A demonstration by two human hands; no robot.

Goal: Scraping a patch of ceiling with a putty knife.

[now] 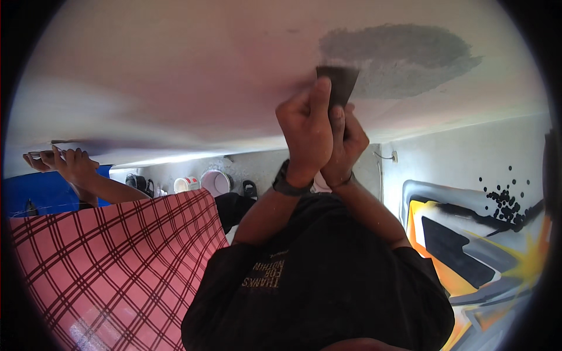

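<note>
A dark, flat scraper blade (341,83), wider at its far end, presses against the pale wall (193,82). My left hand (305,126) is closed round it, the thumb along the blade's left edge. Close against it, my right hand (349,137) is closed on the same scraper, fingers pointing up at the blade's base. The handle is hidden by my hands. Just right of the blade spreads a rough grey patch (404,55) on the wall.
At the left another person's hands (76,167) work at the same wall, beside pink plaid fabric (117,251). Below stand a white bucket (186,184) and a round tub (216,182), near a dark sandal (250,189). Painted graffiti (456,245) covers the right-hand wall.
</note>
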